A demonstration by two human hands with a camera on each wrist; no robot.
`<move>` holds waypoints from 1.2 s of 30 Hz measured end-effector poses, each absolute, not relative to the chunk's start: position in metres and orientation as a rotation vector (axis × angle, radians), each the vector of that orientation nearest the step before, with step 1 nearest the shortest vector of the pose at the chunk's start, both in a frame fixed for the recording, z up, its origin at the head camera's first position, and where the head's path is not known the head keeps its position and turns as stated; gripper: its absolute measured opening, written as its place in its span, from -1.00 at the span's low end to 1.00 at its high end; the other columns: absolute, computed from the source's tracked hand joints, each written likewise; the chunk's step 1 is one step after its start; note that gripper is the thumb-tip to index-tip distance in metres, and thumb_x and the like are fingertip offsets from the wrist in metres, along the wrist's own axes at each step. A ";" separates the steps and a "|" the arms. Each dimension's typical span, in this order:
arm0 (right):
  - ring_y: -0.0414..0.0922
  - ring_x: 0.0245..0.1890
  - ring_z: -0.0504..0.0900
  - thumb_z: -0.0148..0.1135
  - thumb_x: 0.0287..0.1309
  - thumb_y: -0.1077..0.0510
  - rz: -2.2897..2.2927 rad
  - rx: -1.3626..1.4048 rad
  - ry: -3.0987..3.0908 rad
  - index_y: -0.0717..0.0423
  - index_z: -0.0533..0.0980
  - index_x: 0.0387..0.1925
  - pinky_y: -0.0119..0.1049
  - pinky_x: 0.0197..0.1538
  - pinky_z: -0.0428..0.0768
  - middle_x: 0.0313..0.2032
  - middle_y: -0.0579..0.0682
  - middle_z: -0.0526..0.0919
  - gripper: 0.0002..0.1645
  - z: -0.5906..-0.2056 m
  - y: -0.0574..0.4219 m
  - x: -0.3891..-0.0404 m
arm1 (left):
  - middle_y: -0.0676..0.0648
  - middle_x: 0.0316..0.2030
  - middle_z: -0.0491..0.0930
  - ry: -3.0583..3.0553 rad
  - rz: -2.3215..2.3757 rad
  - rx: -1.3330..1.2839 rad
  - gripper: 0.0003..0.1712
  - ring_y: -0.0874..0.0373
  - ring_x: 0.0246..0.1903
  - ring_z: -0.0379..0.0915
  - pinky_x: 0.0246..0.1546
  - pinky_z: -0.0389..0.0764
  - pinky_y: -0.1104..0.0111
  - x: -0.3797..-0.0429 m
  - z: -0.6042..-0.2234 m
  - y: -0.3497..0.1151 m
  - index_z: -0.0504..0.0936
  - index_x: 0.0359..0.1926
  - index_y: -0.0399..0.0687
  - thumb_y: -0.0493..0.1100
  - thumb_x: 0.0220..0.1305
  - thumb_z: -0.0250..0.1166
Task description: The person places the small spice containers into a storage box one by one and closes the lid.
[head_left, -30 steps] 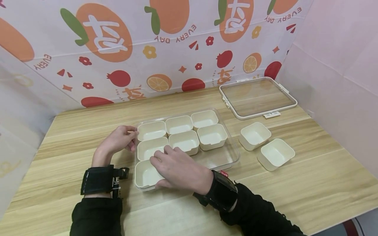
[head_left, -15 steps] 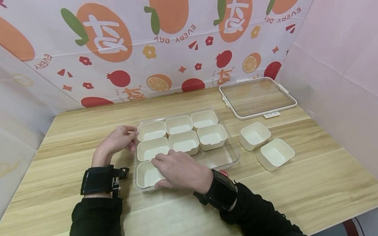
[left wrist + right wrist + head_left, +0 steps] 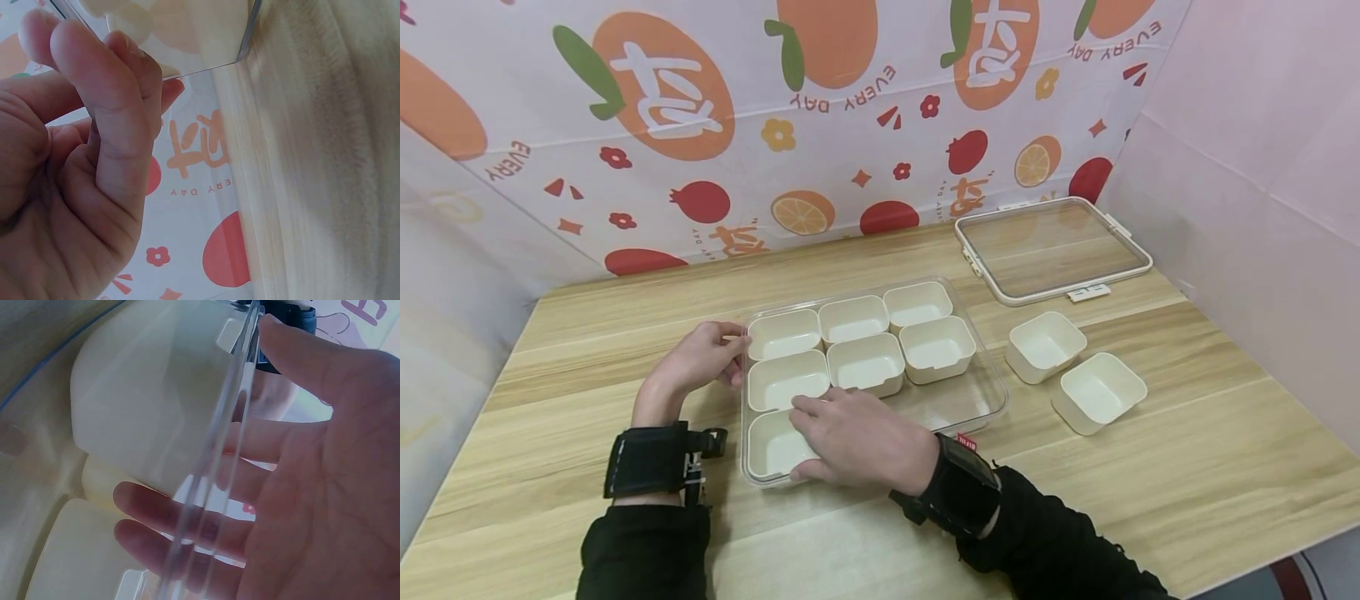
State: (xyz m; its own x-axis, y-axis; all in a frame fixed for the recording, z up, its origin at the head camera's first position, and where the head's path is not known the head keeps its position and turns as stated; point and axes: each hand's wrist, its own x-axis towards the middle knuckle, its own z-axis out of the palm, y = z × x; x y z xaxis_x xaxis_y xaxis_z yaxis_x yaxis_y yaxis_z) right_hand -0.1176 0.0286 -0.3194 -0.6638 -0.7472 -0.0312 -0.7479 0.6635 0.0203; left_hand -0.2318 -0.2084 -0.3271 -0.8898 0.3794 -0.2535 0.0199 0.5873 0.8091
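Observation:
A clear shallow box [image 3: 934, 408] holds several cream plastic bins [image 3: 865, 363] with rounded corners. The back and middle rows have three bins each, and one front-left bin [image 3: 775, 450] stands in the near corner. My left hand [image 3: 703, 358] is at the box's left side, bent fingers touching its wall. In the left wrist view those fingers [image 3: 112, 119] lie beside the clear corner. My right hand [image 3: 861, 442] reaches over the front wall and grips the front-left bin at its right side, thumb near the front rim. Its fingers [image 3: 187, 512] show through the clear wall in the right wrist view.
Two loose cream bins, one nearer [image 3: 1101, 390] and one behind [image 3: 1045, 343], stand right of the box. A clear lid [image 3: 1052, 250] with a cream frame and clips lies at the back right. A fruit-print sheet [image 3: 820, 150] hangs behind the wooden table [image 3: 1180, 467].
The front-left bin has shifted slightly right from the box's left wall, and my right hand's fingers have moved slightly toward me. My left hand has stayed against the box.

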 end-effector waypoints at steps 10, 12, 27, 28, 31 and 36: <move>-0.11 0.04 0.59 0.13 0.36 -0.36 0.025 -1.256 2.836 0.01 0.43 0.20 -0.31 0.06 0.57 0.18 -0.10 0.53 -0.35 -0.321 0.027 -0.117 | -0.07 -0.50 0.52 2.418 1.220 0.306 -0.63 0.21 -0.59 0.49 -0.46 0.64 0.36 -0.231 -0.326 -0.207 0.32 0.16 -0.63 -0.30 0.59 -0.09; -0.11 0.05 0.59 0.13 0.36 -0.36 0.025 -1.244 2.838 -0.01 0.41 0.21 -0.30 0.05 0.58 0.18 -0.11 0.52 -0.35 -0.321 0.027 -0.116 | -0.07 -0.50 0.52 2.424 1.214 0.309 -0.63 0.21 -0.59 0.49 -0.46 0.64 0.36 -0.230 -0.327 -0.207 0.32 0.16 -0.63 -0.30 0.60 -0.09; 0.06 0.22 0.54 0.25 0.36 -0.22 -0.276 -1.072 3.043 0.13 0.34 0.42 -0.06 0.18 0.56 0.37 0.10 0.42 -0.21 -0.278 0.081 -0.131 | -0.07 -0.49 0.52 2.440 1.199 0.317 -0.63 0.21 -0.59 0.48 -0.48 0.63 0.35 -0.231 -0.329 -0.207 0.33 0.13 -0.63 -0.29 0.61 -0.12; 0.07 0.22 0.53 0.26 0.35 -0.20 -0.294 -1.042 3.056 0.14 0.34 0.41 -0.05 0.17 0.56 0.37 0.11 0.42 -0.21 -0.276 0.087 -0.133 | -0.07 -0.49 0.52 2.439 1.199 0.316 -0.63 0.21 -0.60 0.48 -0.48 0.63 0.36 -0.231 -0.329 -0.207 0.33 0.13 -0.63 -0.29 0.61 -0.12; 0.09 0.26 0.49 0.29 0.35 -0.16 -0.326 -0.945 3.091 0.17 0.36 0.41 -0.01 0.18 0.56 0.39 0.12 0.40 -0.23 -0.271 0.103 -0.139 | -0.07 -0.49 0.52 2.438 1.199 0.314 -0.62 0.22 -0.60 0.48 -0.48 0.63 0.36 -0.232 -0.329 -0.207 0.32 0.14 -0.64 -0.29 0.61 -0.12; 0.11 0.30 0.46 0.36 0.32 -0.06 -0.435 -0.888 3.130 0.27 0.40 0.36 -0.01 0.28 0.47 0.34 0.18 0.45 -0.25 -0.267 0.125 -0.147 | -0.06 -0.49 0.52 2.438 1.197 0.320 -0.63 0.22 -0.60 0.48 -0.49 0.62 0.37 -0.232 -0.329 -0.208 0.32 0.12 -0.64 -0.30 0.61 -0.14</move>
State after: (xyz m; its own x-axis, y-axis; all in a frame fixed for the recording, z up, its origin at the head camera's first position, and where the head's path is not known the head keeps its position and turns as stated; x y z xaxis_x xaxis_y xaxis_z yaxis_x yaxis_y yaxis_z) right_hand -0.1469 0.1245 -0.2669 -0.8444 -0.4947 0.2056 -0.5320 0.8194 -0.2134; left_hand -0.2324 -0.2079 -0.3294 -0.8921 0.3732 -0.2546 0.0268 0.6062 0.7948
